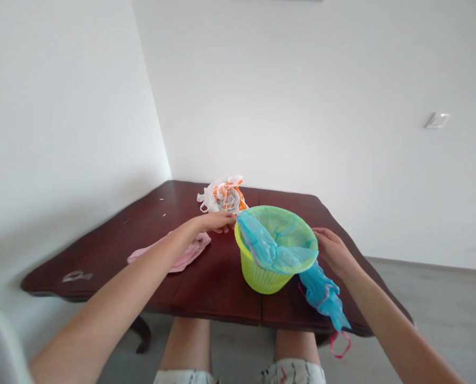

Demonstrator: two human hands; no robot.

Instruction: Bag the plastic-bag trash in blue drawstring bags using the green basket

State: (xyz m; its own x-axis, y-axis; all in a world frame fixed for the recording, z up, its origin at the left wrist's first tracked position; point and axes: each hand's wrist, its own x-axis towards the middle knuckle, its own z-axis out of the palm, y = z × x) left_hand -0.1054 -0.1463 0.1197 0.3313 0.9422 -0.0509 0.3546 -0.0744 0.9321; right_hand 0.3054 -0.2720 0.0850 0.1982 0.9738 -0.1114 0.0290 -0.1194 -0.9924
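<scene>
A green basket (pixel 264 280) with a blue bag (pixel 267 250) stands between left hand (pixel 216 220) and right hand (pixel 331 248), grips impossible to tell; the left forearm (pixel 137 286) partly hides pink cloth (pixel 190 255).

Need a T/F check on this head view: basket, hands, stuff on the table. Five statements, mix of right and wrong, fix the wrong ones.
1. The light-green perforated plastic basket stands on the dark red-brown wooden table. True.
2. The basket's inside is bare. False: thin, translucent blue plastic film lies partly inside it.
3. Nothing lies on the table left of the basket. False: a soft pink cloth lies there, partly behind the left forearm.
4. A crumpled white-and-orange plastic bag lies farther from the person than the basket. True.
5. The left hand and right hand are both at the basket's right side. False: they are at opposite sides.
</scene>
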